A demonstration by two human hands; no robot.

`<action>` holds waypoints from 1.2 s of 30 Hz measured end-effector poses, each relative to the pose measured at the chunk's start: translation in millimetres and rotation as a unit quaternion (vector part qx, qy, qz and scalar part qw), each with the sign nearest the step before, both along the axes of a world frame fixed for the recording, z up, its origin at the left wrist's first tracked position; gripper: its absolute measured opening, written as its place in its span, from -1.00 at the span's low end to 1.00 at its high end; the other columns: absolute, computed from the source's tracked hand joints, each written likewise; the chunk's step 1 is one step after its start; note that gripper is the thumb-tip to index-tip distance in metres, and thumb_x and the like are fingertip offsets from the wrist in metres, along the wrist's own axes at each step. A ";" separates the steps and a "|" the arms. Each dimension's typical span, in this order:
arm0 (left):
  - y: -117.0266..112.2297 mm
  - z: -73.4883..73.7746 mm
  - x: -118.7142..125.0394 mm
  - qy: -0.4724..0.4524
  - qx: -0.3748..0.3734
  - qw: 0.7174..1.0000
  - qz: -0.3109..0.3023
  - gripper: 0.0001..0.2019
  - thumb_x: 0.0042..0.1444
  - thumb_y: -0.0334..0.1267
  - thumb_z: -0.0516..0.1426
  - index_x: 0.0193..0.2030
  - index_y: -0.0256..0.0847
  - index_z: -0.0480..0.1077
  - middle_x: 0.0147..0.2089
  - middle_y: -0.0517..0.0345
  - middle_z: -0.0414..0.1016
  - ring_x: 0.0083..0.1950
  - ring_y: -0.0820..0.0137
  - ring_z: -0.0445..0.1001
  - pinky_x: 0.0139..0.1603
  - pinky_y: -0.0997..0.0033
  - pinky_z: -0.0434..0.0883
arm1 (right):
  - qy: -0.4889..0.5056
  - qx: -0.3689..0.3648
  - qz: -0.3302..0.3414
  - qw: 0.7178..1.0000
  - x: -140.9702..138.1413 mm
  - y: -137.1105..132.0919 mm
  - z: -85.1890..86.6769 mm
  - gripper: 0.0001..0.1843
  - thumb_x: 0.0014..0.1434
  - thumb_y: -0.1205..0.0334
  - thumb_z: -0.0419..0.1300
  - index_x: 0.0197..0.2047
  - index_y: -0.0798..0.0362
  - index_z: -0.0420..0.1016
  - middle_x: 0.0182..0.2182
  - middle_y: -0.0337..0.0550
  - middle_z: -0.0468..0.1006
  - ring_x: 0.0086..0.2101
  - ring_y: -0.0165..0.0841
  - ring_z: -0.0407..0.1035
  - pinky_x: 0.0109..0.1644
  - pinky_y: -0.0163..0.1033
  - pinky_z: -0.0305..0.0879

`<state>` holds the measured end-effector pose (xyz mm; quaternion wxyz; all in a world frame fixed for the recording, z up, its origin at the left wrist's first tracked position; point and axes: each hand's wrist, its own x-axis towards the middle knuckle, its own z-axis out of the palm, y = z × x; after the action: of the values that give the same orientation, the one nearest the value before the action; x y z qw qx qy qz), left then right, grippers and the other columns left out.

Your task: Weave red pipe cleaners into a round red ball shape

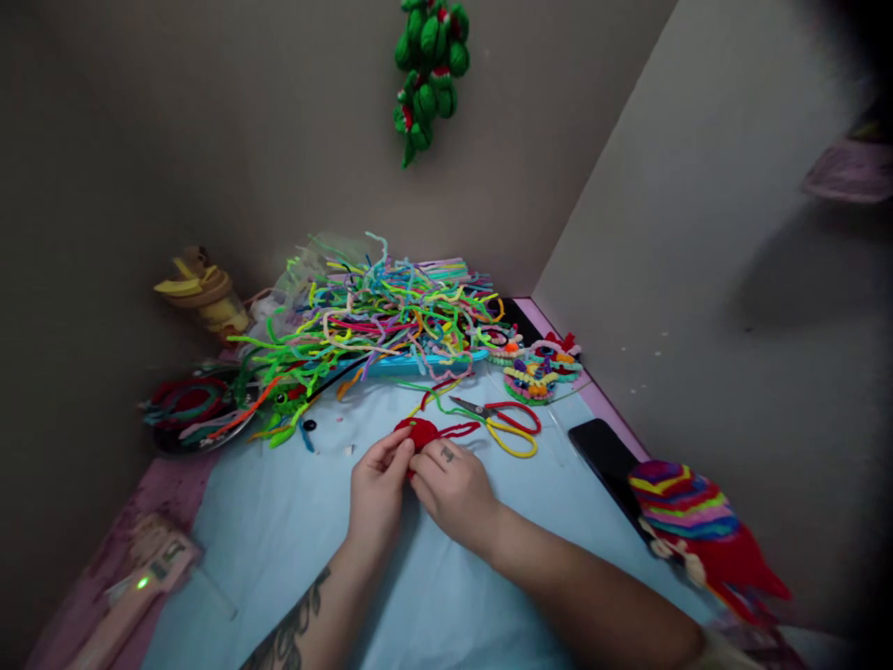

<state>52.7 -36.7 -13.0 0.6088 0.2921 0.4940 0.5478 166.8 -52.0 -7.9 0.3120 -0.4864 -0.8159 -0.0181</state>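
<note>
While the left hand (380, 470) and right hand (452, 489) pinch the red piece (420, 431) between their fingertips, mid-cloth (279, 549), a red loop (459, 430) pokes out toward three o'clock, just beside the scissors (486, 412) at two o'clock. A sideways tug could probably snag it on the handles; uneven finger pressure might let the piece twist loose.

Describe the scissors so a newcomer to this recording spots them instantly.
Start at the pale blue cloth under the arms. Beyond the right hand and farther right, the scissors lie on it. One handle loop is red, the other yellow, unlike the plain black slab nearby.
</note>
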 end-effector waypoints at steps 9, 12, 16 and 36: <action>8.4 3.1 -5.5 -0.058 -0.042 0.997 0.019 -0.57 -0.27 -0.18 0.37 -0.19 -0.28 0.50 -0.24 0.01 0.61 -0.27 0.34 0.56 -0.13 0.32 0.46 | 0.177 0.034 0.343 0.922 -1.3 -19.6 22.0 -0.80 0.21 0.37 -0.02 -0.23 0.06 0.43 -0.35 -0.11 0.60 -0.29 -0.38 0.46 -0.20 -0.27 0.33; 9.7 3.0 -8.1 -0.062 -0.047 0.996 0.039 -0.55 -0.27 -0.16 0.37 -0.19 -0.28 0.50 -0.26 0.02 0.61 -0.29 0.33 0.57 -0.11 0.28 0.46 | 0.240 -0.093 0.463 0.848 -3.4 -24.3 27.5 -0.83 0.24 0.26 0.02 -0.31 0.05 0.42 -0.40 -0.13 0.60 -0.32 -0.45 0.49 -0.14 -0.39 0.35; 8.7 3.1 -9.1 -0.005 -0.016 0.999 0.048 -0.58 -0.22 -0.14 0.34 -0.18 -0.29 0.51 -0.23 0.00 0.61 -0.25 0.32 0.56 -0.10 0.31 0.44 | 0.387 -0.238 0.335 0.825 9.2 -12.3 20.2 -0.49 0.22 -0.18 -0.05 -0.39 0.07 0.46 -0.55 -0.14 0.53 -0.50 -0.39 0.44 -0.35 -0.32 0.36; -7.5 7.4 -5.5 0.144 0.090 0.985 -0.020 -0.76 -0.08 -0.20 0.27 -0.23 -0.19 0.56 -0.24 0.04 0.62 -0.22 0.32 0.56 -0.14 0.37 0.46 | 0.392 -0.112 -0.105 0.907 15.2 18.4 4.1 -0.95 -0.03 0.32 0.26 -0.47 0.03 0.45 -0.48 -0.27 0.42 -0.50 -0.44 0.24 -0.42 -0.33 0.21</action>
<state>47.1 -44.2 -5.6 0.5132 0.4312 0.5198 0.5297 182.0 -33.6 -3.9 0.5467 -0.5685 -0.5689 0.2329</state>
